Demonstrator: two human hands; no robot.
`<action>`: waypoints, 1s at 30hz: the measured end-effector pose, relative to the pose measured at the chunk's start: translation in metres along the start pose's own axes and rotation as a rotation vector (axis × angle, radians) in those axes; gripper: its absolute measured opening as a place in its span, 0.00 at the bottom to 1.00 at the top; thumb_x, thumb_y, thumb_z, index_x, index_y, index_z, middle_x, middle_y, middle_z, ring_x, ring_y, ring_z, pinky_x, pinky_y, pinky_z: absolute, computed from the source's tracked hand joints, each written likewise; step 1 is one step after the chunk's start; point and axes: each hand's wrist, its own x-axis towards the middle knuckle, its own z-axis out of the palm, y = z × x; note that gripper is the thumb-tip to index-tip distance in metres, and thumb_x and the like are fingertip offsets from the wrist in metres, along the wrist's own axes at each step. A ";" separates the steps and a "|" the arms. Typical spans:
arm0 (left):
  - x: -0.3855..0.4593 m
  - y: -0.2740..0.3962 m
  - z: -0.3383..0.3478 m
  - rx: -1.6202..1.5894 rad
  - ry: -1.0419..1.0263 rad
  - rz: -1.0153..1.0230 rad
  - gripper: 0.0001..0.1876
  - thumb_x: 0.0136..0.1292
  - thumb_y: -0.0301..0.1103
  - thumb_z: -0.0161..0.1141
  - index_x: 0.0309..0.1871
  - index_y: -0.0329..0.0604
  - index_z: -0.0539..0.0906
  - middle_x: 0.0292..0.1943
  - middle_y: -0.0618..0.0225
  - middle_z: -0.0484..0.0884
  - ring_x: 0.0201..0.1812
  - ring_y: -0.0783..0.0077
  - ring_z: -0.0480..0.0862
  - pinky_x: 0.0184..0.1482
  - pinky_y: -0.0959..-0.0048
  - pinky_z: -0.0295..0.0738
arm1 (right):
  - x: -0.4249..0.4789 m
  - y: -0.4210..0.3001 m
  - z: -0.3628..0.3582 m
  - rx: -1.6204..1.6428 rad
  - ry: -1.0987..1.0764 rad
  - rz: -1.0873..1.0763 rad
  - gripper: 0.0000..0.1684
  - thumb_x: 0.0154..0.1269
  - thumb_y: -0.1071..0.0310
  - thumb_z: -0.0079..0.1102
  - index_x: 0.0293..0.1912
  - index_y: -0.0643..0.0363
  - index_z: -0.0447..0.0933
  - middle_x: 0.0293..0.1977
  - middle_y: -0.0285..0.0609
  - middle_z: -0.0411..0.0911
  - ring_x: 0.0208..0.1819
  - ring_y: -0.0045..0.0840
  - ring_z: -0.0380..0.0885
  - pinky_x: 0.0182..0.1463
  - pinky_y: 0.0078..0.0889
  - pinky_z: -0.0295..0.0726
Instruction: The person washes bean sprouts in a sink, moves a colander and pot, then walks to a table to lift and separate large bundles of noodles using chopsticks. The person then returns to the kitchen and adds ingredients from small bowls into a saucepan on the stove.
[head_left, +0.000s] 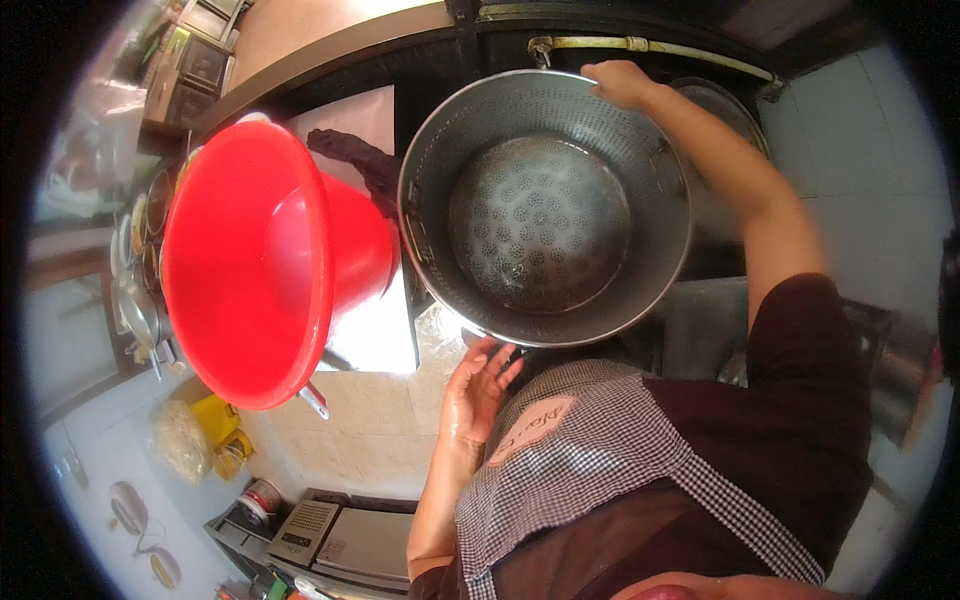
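Observation:
A large, deep metal strainer pot (540, 217) with perforated walls and clusters of holes in its base is in front of my body, its mouth facing me. My right hand (621, 84) grips its far rim, the arm stretched out along the pot's right side. At the near rim is my left hand (480, 386), palm turned up and fingers apart, the fingertips at or just below the edge. Whether they bear any weight cannot be told. Left of the pot, a big red plastic tub (247, 270) stands tilted in the view on a shiny metal surface (367, 337).
A dark cloth (352, 154) lies between tub and pot. Behind the pot runs a pale pipe (660, 49) with a tap. A round metal lid or pan (720, 112) is at far right. Metal pans (139, 307) crowd the left; a metal appliance (337, 536) stands at lower left.

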 end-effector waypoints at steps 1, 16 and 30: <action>0.006 -0.005 -0.004 -0.038 -0.008 -0.035 0.22 0.56 0.36 0.58 0.52 0.34 0.73 0.54 0.60 0.73 0.60 0.58 0.70 0.63 0.58 0.63 | 0.004 -0.005 0.003 -0.011 -0.015 -0.021 0.12 0.57 0.69 0.57 0.43 0.59 0.73 0.36 0.52 0.79 0.42 0.44 0.78 0.45 0.45 0.75; -0.011 -0.005 -0.036 0.091 0.278 0.149 0.26 0.68 0.37 0.50 0.65 0.33 0.64 0.65 0.55 0.65 0.64 0.56 0.67 0.62 0.60 0.66 | 0.118 0.004 0.100 1.523 0.109 0.428 0.24 0.58 0.62 0.63 0.53 0.52 0.69 0.39 0.42 0.75 0.41 0.29 0.78 0.42 0.32 0.78; -0.010 0.006 -0.088 0.362 0.375 0.158 0.26 0.68 0.42 0.49 0.64 0.33 0.66 0.60 0.51 0.71 0.59 0.56 0.73 0.61 0.62 0.67 | 0.048 -0.005 0.031 0.914 -0.102 0.030 0.20 0.54 0.78 0.47 0.46 0.58 0.79 0.30 0.32 0.76 0.34 0.17 0.73 0.38 0.20 0.72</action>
